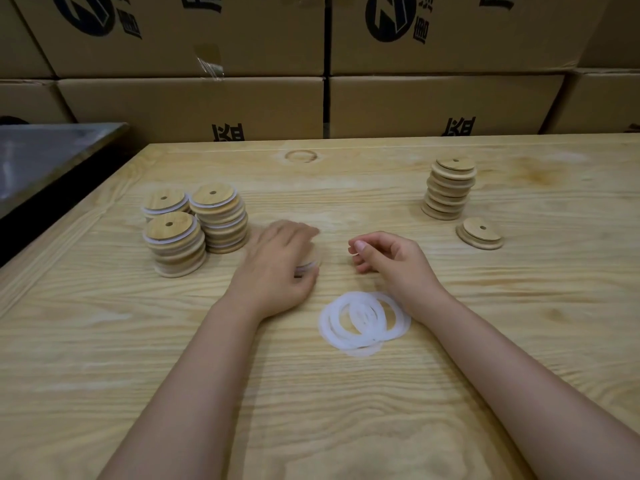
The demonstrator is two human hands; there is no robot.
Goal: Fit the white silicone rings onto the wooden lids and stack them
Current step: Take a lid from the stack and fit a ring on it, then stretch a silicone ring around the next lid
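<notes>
My left hand (278, 263) is blurred and grips a wooden lid with a white ring (309, 266) on it, mostly hidden under the fingers, just right of the ringed stacks. Three stacks of ringed lids (195, 226) stand at the left. My right hand (388, 259) hovers mid-table with fingers loosely curled and holds nothing I can make out. A pile of several loose white silicone rings (363, 322) lies between my forearms. At the right stand a tall stack of bare lids (449, 188) and a single bare lid (480, 233).
The wooden table (311, 393) ends at the back against a wall of cardboard boxes (311, 98). A dark metal surface (45, 157) adjoins the table's left edge.
</notes>
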